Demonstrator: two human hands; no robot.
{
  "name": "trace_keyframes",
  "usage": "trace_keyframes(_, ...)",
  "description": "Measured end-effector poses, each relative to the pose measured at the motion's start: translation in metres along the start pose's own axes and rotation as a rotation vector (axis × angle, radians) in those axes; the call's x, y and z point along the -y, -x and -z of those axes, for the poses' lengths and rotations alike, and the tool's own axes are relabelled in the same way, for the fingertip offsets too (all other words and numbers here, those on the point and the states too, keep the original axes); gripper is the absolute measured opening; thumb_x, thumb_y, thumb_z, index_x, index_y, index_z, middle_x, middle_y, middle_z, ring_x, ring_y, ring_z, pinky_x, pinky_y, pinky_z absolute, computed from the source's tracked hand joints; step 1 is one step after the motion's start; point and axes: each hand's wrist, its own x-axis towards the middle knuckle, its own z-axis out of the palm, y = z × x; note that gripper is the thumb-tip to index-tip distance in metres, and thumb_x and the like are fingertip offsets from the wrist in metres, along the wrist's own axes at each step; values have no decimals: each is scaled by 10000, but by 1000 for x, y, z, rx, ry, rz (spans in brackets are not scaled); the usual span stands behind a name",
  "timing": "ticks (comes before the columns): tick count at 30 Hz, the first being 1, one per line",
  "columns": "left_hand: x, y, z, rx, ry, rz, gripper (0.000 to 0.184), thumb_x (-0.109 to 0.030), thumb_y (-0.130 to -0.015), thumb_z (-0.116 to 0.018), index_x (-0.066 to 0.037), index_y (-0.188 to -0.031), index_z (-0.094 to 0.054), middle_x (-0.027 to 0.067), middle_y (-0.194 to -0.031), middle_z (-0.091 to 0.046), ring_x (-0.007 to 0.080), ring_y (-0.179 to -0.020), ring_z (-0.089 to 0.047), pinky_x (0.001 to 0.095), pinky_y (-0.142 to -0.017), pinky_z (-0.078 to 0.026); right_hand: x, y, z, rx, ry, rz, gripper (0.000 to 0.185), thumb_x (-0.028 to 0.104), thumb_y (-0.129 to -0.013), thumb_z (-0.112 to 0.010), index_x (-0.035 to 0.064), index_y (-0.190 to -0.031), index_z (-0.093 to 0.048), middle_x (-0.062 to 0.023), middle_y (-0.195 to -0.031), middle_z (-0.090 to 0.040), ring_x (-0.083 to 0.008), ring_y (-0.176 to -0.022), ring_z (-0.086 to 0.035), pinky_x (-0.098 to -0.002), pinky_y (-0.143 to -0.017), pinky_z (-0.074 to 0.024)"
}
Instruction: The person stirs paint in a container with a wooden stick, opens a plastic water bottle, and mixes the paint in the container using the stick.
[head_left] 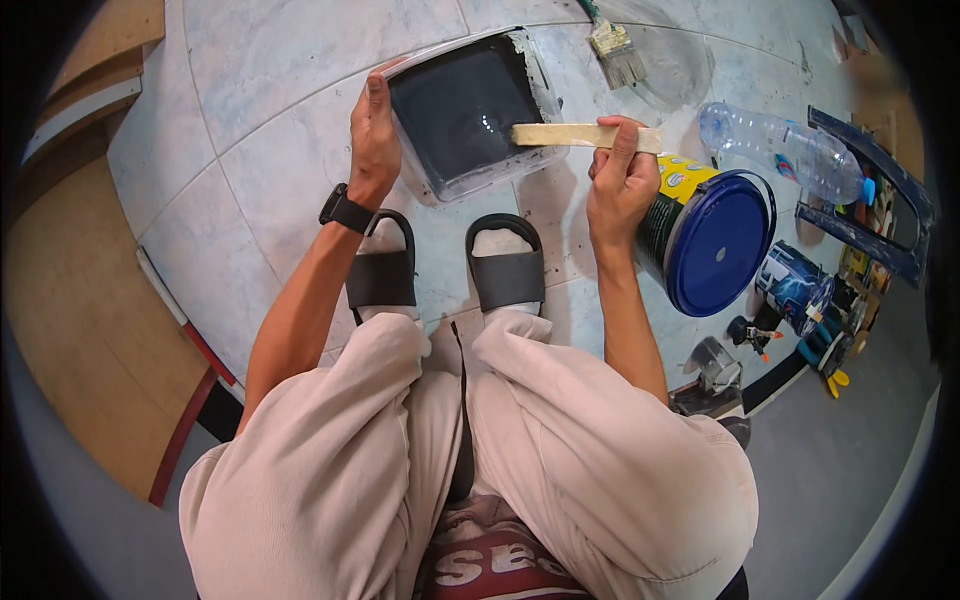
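Observation:
A clear plastic tub [455, 188] of dark grey, paint-like liquid [465, 110] is in front of my feet, its right inner wall smeared dark. My left hand [376, 135] grips the tub's left side, the thumb up by the rim. In my right hand [625, 175] is a flat wooden stir stick [575, 135], pinched near its right end. The stick's left end reaches over the tub's right side and meets the dark liquid; how deep it dips, I cannot tell. Just right of my right hand stands a bucket with a blue lid [720, 245].
A worn paintbrush [617, 55] lies beyond the tub on the tiled floor [270, 165]. Off to the right are a clear plastic bottle [785, 155], a dark blue frame-like piece [900, 205] and a blue printed can [795, 285]. Wooden panels [100, 320] line the left.

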Motion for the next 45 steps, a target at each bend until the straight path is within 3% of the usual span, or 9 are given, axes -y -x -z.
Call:
trace_keyframes(11, -4, -4, -2, 50, 61, -158, 698, -562, -1138, -288, 11, -1396, -593, 132, -1287, -677, 201, -1242, -597, 320, -1116, -427, -26, 32, -22, -24, -432, -448, 418, 375, -1147, -466, -1, -1107, -642, 26, -625, -459, -51, -508, -386, -243, -451, -311)
trace_keyframes(19, 0, -5, -1, -11, 8, -48, 750, -588, -1131, -291, 44, -1410, -584, 157, -1324, -658, 214, -1259, -581, 319, -1128, -402, -7, 3, -9, -31, -660, -494, 440, 424, -1123, -516, -5, -1132, -616, 29, -632, -436, -56, -503, -352, -246, -454, -288)
trace_keyframes(25, 0, -5, 1, -28, 5, 89, 818, -644, -1110, -304, 66, -1403, -585, 135, -1319, -643, 205, -1232, -556, 314, -1110, -387, 73, -4, 16, -43, -436, -9, 494, 470, -1112, -519, -8, -1085, -639, 23, -597, -450, -59, -512, -405, -238, -475, -317)
trace_keyframes(28, 3, -9, 0, -23, -5, 2, 848, -669, -1099, -302, 68, -1406, -588, 104, -1270, -648, 178, -1143, -556, 291, -1053, -411, 94, -3, 21, -80, -207, 344, 537, 489, -1117, -486, -22, -1067, -643, -39, -679, -551, -62, -485, -423, -231, -451, -320)
trace_keyframes(30, 9, -11, 2, 18, 68, 155, 810, -645, -1109, -300, 55, -1406, -580, 152, -1395, -612, 221, -1309, -534, 347, -1166, -361, 108, 1, 24, -84, -129, 420, 505, 468, -1123, -479, -9, -1069, -638, -27, -677, -525, -63, -503, -395, -235, -465, -322)
trace_keyframes(32, 17, -11, 0, 18, 122, 163, 792, -635, -1111, -307, 46, -1414, -575, 152, -1404, -610, 224, -1316, -533, 348, -1170, -364, 119, 6, 29, -80, -17, 537, 550, 482, -1117, -477, -38, -1037, -637, -78, -727, -616, -67, -463, -434, -199, -432, -293)
trace_keyframes(35, 21, -9, -1, 8, 240, 215, 760, -617, -1115, -324, 33, -1425, -567, 152, -1410, -615, 232, -1314, -551, 351, -1170, -384, 139, 8, 39, -47, 144, 702, 541, 442, -1133, -441, -47, -994, -629, -78, -710, -613, -60, -448, -427, -205, -414, -288)
trace_keyframes(41, 4, -7, -6, 51, 496, 264, 736, -604, -1115, -342, 29, -1406, -580, 154, -1374, -646, 247, -1257, -619, 371, -1126, -466, 158, 10, 49, -252, 455, 815, 543, 420, -1149, -363, -18, -944, -612, -76, -687, -612, -53, -431, -405, -199, -394, -289)
trace_keyframes(45, 3, -11, -5, 0, 384, 179, 777, -629, -1107, -335, 51, -1381, -592, 153, -1363, -646, 241, -1256, -605, 364, -1133, -441, 152, 6, 46, -155, 300, 786, 507, 414, -1154, -356, -1, -982, -592, -71, -694, -605, -35, -438, -393, -173, -405, -310)
